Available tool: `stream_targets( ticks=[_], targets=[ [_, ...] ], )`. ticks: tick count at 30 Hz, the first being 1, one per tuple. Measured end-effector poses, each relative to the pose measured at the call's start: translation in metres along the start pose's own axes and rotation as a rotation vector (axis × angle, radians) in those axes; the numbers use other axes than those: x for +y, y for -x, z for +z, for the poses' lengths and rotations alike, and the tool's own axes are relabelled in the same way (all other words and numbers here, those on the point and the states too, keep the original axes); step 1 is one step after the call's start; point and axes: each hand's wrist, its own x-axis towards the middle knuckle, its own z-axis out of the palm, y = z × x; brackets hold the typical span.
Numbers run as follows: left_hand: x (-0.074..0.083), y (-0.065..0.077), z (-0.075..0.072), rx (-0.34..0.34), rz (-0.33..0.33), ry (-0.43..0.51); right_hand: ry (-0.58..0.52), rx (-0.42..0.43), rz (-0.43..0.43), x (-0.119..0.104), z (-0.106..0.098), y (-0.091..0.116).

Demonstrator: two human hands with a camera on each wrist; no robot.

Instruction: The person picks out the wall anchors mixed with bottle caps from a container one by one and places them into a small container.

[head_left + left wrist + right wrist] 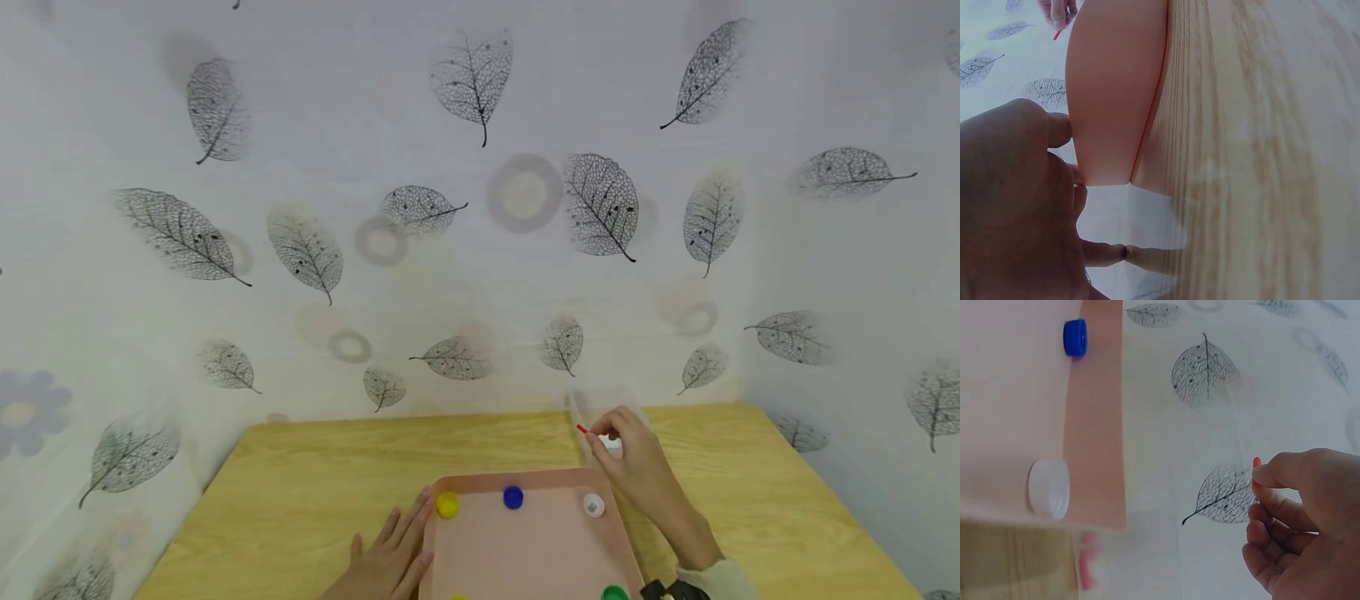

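Between thumb and forefinger my right hand (633, 458) pinches a small thin red stick (1257, 462), raised beyond the far right corner of a pink tray (517, 554). My left hand (382, 558) lies against the tray's left side with its fingers spread, touching the outer wall. Along the tray's far side sit a yellow cap (447, 504), a blue cap (513, 497) and a white cap (594, 505). A green cap (615, 592) shows at the near right, and the edge of another yellow piece is cut off by the frame's bottom.
Behind my right hand stands a clear container (577, 408), partly hidden, with something white in or beside it. The wooden table (300, 492) meets a leaf-patterned wall covering (480, 275) at the back and sides.
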Motion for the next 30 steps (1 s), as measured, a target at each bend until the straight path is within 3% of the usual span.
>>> stream_targets(
  ticks=[8,15,30],
  targets=[
    [0.0,-0.002,0.0,0.016,0.006,-0.008,0.019,0.033,0.059,0.023,-0.001,0.001],
    [-0.001,-0.001,-0.001,-0.002,-0.034,-0.015,0.018,0.049,0.104,0.031,0.004,0.0],
    [-0.005,-0.003,0.006,0.034,-0.02,-0.027,0.093,0.033,0.114,0.055,0.024,0.009]
  ],
)
